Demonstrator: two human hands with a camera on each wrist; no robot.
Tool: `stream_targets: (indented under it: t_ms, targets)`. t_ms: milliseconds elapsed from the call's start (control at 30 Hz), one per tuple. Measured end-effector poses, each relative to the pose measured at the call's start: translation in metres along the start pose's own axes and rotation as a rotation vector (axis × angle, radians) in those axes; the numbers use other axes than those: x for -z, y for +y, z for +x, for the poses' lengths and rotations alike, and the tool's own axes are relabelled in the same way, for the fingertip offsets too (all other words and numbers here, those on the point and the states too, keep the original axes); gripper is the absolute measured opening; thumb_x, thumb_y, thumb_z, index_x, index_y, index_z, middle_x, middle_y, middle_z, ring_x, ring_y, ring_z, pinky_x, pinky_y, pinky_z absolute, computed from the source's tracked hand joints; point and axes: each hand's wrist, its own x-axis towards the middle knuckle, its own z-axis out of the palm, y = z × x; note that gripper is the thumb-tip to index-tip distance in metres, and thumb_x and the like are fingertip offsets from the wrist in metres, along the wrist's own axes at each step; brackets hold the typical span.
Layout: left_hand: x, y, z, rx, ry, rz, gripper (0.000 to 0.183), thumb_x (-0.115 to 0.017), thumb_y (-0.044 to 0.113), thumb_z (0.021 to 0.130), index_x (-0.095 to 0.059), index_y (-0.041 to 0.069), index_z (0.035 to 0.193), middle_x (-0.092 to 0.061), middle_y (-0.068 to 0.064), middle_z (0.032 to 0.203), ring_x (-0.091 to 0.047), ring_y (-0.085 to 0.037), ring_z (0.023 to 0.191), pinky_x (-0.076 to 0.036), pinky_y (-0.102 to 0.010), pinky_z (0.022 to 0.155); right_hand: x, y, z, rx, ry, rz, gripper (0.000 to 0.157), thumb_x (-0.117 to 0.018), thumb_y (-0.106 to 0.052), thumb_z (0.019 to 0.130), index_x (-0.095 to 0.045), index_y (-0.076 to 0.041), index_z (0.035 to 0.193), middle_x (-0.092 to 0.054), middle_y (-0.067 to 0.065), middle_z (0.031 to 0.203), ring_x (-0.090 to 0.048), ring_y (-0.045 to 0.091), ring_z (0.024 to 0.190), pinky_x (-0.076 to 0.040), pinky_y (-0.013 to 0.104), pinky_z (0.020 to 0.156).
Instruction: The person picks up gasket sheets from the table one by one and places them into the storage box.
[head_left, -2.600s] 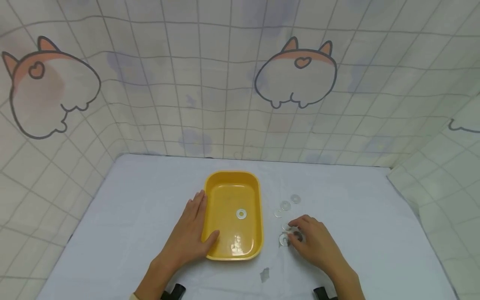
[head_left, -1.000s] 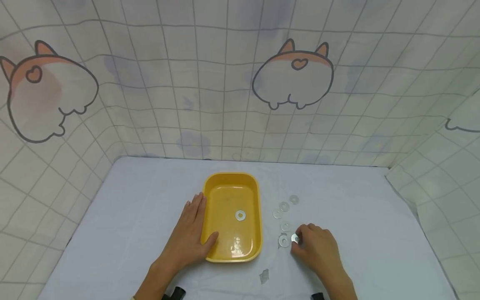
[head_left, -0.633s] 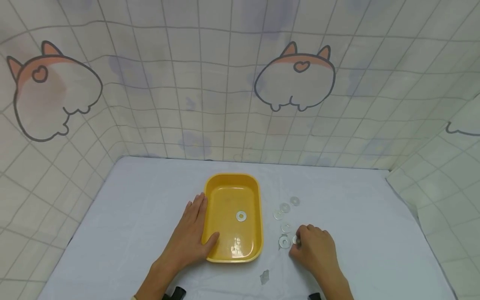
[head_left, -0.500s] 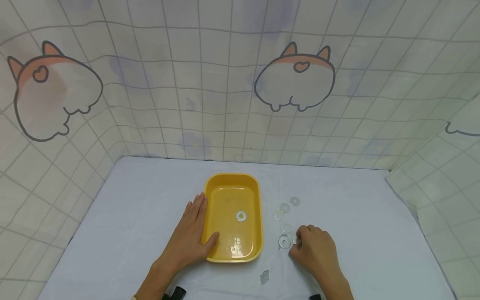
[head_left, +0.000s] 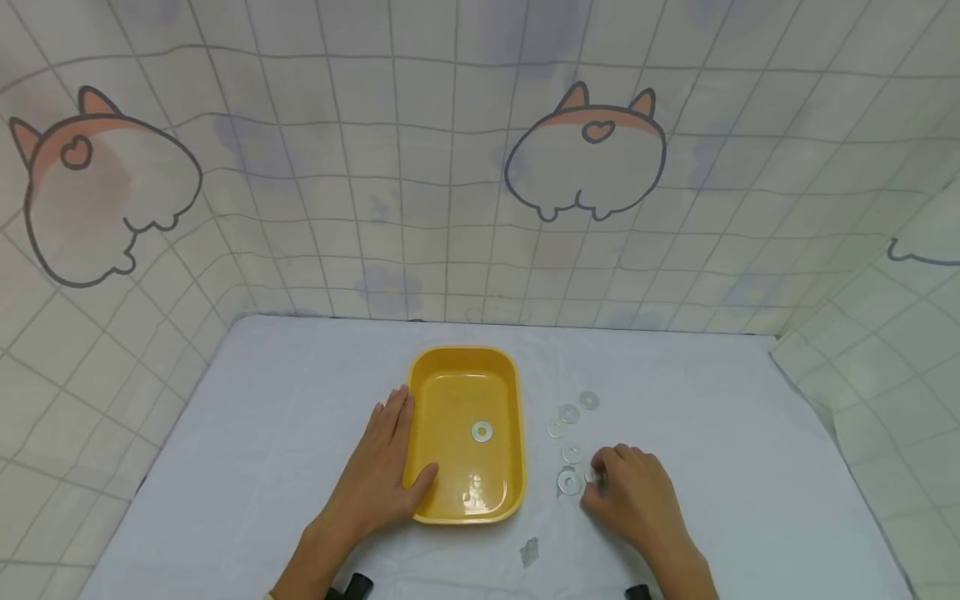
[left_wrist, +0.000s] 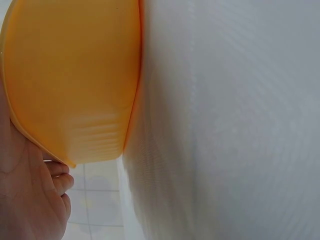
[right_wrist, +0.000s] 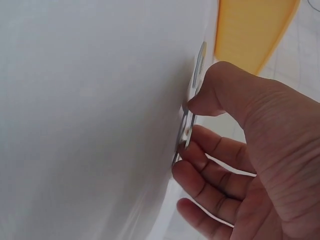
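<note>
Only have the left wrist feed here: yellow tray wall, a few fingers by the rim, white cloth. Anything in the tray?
Observer: Yes, head view shows a single washer lying flat in the yellow tray.
Operator: Copy. Where's the right hand?
Observer: To the right of the tray; the right hand holds a second washer between thumb and fingers.
Operator: Any more loose ones?
Observer: Yes, five more washers show on the white cloth, between the tray and that hand or farther up the table.
</note>
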Motion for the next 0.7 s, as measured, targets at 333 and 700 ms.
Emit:
stream_targets:
  t_ms: [333,700]
  targets:
    - [0.0003,0.0018,0.0001,0.005,-0.001,0.007,0.097,-0.065,0.045,0.097,-0.019,-0.005,0.167,-0.018,-0.019,0.178,-0.022,-0.035,0.165,-0.022,-0.055,0.135,0.0031,0.0000,0.0039,0.030,0.017,0.025,0.020,-0.085,-0.017,0.072,-0.074,-0.010,0.088,-0.061,-0.005,0.076,-0.056,0.015,0.075,-0.056,0.043,0.084]
    - [0.0016,-0.0001,-0.0006,0.003,0.004,-0.005,0.097,-0.066,0.044,0.097,-0.020,-0.006,0.166,-0.019,-0.021,0.177,-0.021,-0.035,0.166,-0.021,-0.052,0.135,0.0017,-0.0021,0.0102,0.078,0.043,0.039,0.023,-0.087,-0.020,0.073,-0.074,-0.010,0.090,-0.063,-0.004,0.078,-0.057,0.014,0.076,-0.056,0.044,0.088]
